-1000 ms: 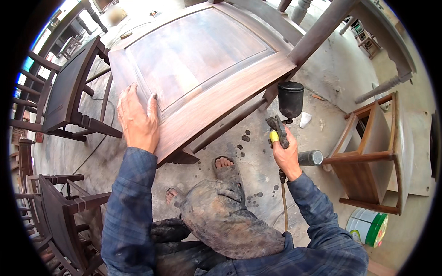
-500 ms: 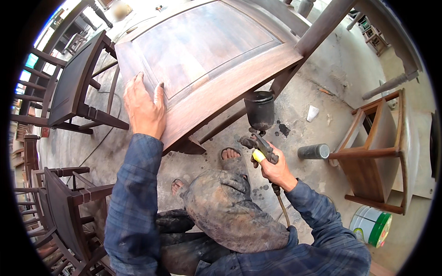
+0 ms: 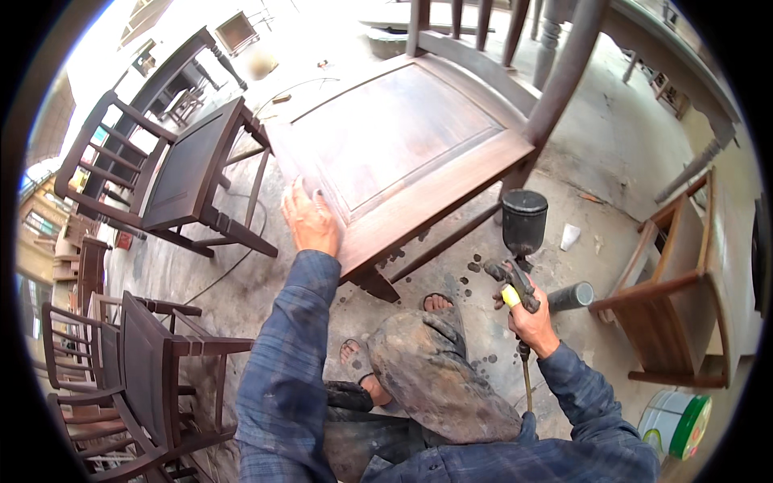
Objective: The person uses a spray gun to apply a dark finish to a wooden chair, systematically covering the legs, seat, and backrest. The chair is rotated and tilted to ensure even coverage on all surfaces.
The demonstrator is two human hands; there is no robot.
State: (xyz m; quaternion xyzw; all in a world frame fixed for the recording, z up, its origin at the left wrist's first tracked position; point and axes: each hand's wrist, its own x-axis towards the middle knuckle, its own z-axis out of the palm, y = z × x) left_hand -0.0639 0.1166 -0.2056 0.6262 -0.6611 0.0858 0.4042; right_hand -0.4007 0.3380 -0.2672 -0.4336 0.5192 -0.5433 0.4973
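A wooden chair (image 3: pixel 499 173) stands in front of me, its paneled seat pale reddish-brown and shiny, its back slats darker. My left hand (image 3: pixel 312 221) rests on the seat's left edge, fingers stretched over the top. In my right hand (image 3: pixel 533 324) is a spray gun (image 3: pixel 515 283), gripped by its handle, with a yellow patch near my fingers. A black paint cup (image 3: pixel 524 224) sits upright on top of the gun, and a hose (image 3: pixel 527 374) runs down from the handle. The gun is held apart from the chair, to the right of its front edge.
Dark chairs (image 3: pixel 189 169) stand at the left, with more dark chairs (image 3: pixel 149 378) stacked closely at lower left. A grey cylinder (image 3: pixel 570 297) lies by a brown wooden piece (image 3: pixel 668 298) on the right. A green-lidded bucket (image 3: pixel 675 425) is at lower right. Dark spots mark the concrete floor (image 3: pixel 435 266).
The view has shifted, so more of the chair's back shows. My right hand and the spray gun appear farther right of the seat. My left hand stays on the seat's edge.
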